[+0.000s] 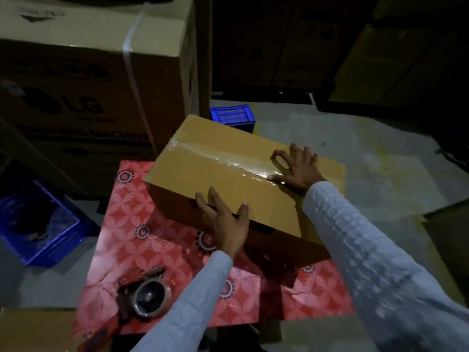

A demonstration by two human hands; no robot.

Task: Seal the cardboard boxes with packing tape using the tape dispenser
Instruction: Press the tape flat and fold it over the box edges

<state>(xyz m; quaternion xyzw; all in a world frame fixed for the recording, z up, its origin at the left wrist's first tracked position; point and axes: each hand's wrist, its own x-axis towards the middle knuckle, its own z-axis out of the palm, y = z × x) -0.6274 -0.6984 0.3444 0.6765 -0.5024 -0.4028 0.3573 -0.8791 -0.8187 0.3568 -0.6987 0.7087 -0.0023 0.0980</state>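
Note:
A closed brown cardboard box (215,171) sits on a red patterned table (132,224), with a shiny strip of clear tape (218,157) running along its top seam. My right hand (297,168) lies spread flat on the top at the near end of the tape. My left hand (223,217) rests against the box's near upper edge, fingers straight over the top. The tape dispenser (144,293) with its roll lies on the table at the front left, apart from both hands.
A large printed carton (83,80) stands behind the table at the left. Blue plastic crates sit on the floor at the left (38,224) and behind the box (232,116). Another brown box (33,331) shows at the bottom left. Dark stacked cartons fill the back.

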